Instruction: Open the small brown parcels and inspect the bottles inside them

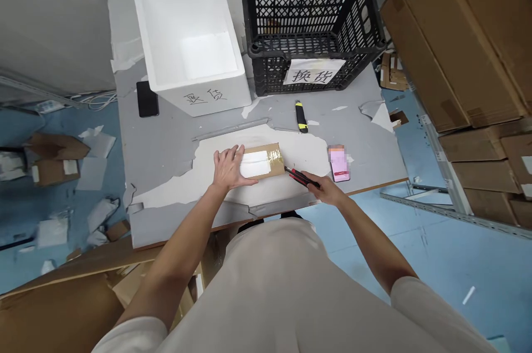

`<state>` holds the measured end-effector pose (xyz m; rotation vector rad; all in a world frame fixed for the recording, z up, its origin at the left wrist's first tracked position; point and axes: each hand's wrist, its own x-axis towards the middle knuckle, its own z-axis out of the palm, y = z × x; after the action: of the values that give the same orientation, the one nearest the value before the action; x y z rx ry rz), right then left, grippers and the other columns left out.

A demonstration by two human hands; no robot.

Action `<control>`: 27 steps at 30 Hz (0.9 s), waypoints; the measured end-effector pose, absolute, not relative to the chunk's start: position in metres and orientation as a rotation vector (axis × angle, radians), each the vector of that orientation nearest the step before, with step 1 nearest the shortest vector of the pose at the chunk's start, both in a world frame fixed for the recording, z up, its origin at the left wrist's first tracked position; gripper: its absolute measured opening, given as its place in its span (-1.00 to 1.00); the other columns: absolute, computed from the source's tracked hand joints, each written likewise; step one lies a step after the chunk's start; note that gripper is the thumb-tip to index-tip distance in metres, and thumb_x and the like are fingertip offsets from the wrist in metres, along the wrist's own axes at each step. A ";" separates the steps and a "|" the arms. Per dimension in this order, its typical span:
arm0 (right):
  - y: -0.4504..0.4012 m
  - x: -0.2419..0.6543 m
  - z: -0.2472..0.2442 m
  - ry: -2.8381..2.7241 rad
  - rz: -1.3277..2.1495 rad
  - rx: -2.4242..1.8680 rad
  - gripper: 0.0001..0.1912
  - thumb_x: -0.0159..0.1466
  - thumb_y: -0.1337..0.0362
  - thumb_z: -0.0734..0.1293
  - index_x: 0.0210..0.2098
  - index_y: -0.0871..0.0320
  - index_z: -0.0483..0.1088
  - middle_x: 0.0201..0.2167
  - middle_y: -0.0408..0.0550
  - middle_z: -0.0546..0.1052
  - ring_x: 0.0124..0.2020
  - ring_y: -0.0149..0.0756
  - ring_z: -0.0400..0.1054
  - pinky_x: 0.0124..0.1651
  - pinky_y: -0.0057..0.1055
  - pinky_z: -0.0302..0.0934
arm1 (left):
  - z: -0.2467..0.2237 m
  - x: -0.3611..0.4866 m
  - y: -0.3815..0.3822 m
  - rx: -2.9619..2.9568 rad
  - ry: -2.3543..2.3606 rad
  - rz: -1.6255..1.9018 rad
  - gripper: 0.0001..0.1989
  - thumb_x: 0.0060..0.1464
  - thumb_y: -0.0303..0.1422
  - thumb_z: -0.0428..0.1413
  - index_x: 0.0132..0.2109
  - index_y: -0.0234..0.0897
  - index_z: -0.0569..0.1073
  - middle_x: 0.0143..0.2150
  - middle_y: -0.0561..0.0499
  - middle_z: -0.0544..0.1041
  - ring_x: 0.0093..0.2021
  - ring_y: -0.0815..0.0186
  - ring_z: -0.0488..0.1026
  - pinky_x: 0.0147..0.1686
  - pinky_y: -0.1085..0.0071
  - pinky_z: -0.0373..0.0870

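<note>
A small brown cardboard box with a white label and shiny tape lies flat on the worn table. My left hand grips its left end, thumb along the near side and fingers over the far side. In my right hand is a red and black utility knife, its tip at the box's right end. Whether the tip touches the cardboard is too small to tell. A lit phone rests just right of the knife. Beyond the box lies a yellow and black cutter.
At the back stand a white foam box and a black plastic crate, both with handwritten markings. A dark phone lies by the foam box. Stacked cartons fill the right side; an open carton is at lower left.
</note>
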<state>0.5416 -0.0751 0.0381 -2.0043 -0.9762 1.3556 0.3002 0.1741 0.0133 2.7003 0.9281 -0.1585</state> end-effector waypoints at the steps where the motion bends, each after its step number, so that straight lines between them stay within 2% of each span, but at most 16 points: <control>1: -0.078 0.540 0.038 -0.946 1.366 -2.003 -0.42 0.24 0.24 0.23 0.26 -0.06 0.23 -0.43 -0.17 0.48 -0.61 -0.50 0.17 -0.54 -0.50 0.26 | 0.013 0.300 0.174 2.703 0.924 -0.161 0.18 -0.33 0.15 0.20 0.37 -0.33 0.01 0.32 -0.32 0.17 0.21 -0.20 0.13 0.24 -0.13 -0.21; 5: -0.095 0.549 0.040 -0.896 1.422 -2.005 -0.42 0.29 0.18 0.18 0.30 -0.07 0.13 -0.34 -0.13 0.51 -0.61 -0.48 0.23 -0.53 -0.46 0.28 | 0.013 0.299 0.174 2.716 0.918 -0.177 0.19 -0.30 0.17 0.18 0.38 -0.37 -0.02 0.34 -0.35 0.12 0.23 -0.21 0.11 0.25 -0.19 -0.28; 9: -0.108 0.558 0.025 -0.875 1.138 -2.223 -0.35 0.34 0.15 0.09 0.39 0.03 -0.13 -0.23 -0.02 0.51 -0.48 -0.34 0.34 -0.37 -0.32 0.34 | 0.014 0.298 0.172 2.724 0.896 -0.189 0.23 -0.28 0.21 0.15 0.39 -0.43 -0.07 0.38 -0.40 0.00 0.29 -0.24 0.04 0.24 -0.24 -0.35; 11: -0.102 0.551 0.006 -0.961 0.949 -2.386 -0.36 0.35 0.20 0.04 0.39 0.13 -0.12 -0.11 0.10 0.46 -0.28 -0.22 0.38 -0.19 -0.22 0.34 | 0.015 0.298 0.171 2.736 0.883 -0.188 0.25 -0.28 0.24 0.13 0.39 -0.46 -0.09 0.40 -0.43 -0.07 0.32 -0.25 -0.02 0.24 -0.24 -0.37; 13: -0.086 0.535 -0.018 -1.082 0.806 -2.536 -0.38 0.33 0.30 0.02 0.37 0.20 -0.05 -0.01 0.21 0.37 -0.10 -0.10 0.33 -0.03 -0.13 0.27 | 0.017 0.298 0.170 2.744 0.881 -0.192 0.28 -0.28 0.26 0.12 0.39 -0.49 -0.12 0.40 -0.45 -0.12 0.35 -0.25 -0.08 0.24 -0.24 -0.38; 17: -0.053 0.500 -0.058 -1.146 0.658 -2.815 -0.33 0.25 0.45 0.05 0.36 0.12 0.00 0.08 0.29 0.25 0.03 0.02 0.22 0.00 -0.04 0.21 | 0.024 0.296 0.164 2.758 0.931 -0.168 0.30 -0.31 0.28 0.13 0.38 -0.52 -0.09 0.40 -0.47 -0.14 0.39 -0.26 -0.21 0.23 -0.27 -0.40; 19: -0.047 0.489 -0.071 -1.162 0.642 -2.865 -0.29 0.23 0.49 0.06 0.36 0.12 -0.01 0.07 0.30 0.25 0.03 0.02 0.21 -0.02 -0.06 0.22 | 0.027 0.291 0.157 2.763 0.967 -0.127 0.21 -0.24 0.25 0.13 0.37 -0.48 -0.03 0.40 -0.45 -0.12 0.40 -0.25 -0.22 0.24 -0.26 -0.38; 21: -0.049 0.486 -0.079 -1.208 0.595 -2.864 -0.30 0.23 0.49 0.07 0.36 0.14 -0.02 0.06 0.31 0.26 0.04 0.02 0.19 0.00 -0.04 0.20 | 0.026 0.283 0.144 2.756 0.971 -0.073 0.04 -0.10 0.18 0.11 0.35 -0.42 0.05 0.40 -0.42 -0.06 0.40 -0.21 -0.16 0.25 -0.22 -0.31; 24: -0.057 0.492 -0.079 -1.329 0.525 -2.819 -0.35 0.27 0.40 0.10 0.35 0.13 0.00 0.15 0.31 0.23 0.12 0.04 0.13 0.07 0.01 0.13 | 0.018 0.270 0.118 2.738 0.927 0.022 -0.24 0.09 0.02 0.03 0.30 -0.37 0.16 0.36 -0.36 0.10 0.36 -0.11 0.00 0.28 -0.11 -0.17; 27: -0.052 0.504 -0.059 -1.348 0.513 -2.766 -0.41 0.30 0.27 0.14 0.32 0.16 0.07 0.25 0.31 0.12 0.20 0.10 0.06 0.12 0.05 0.08 | 0.008 0.262 0.094 2.722 0.900 0.090 -0.37 0.17 -0.11 -0.02 0.28 -0.39 0.20 0.27 -0.36 0.25 0.32 -0.07 0.12 0.29 -0.06 -0.10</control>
<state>0.5042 -0.0523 -0.0592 -2.7659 -1.3478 0.5126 0.2617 0.0943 0.0079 2.7219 0.9004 0.0896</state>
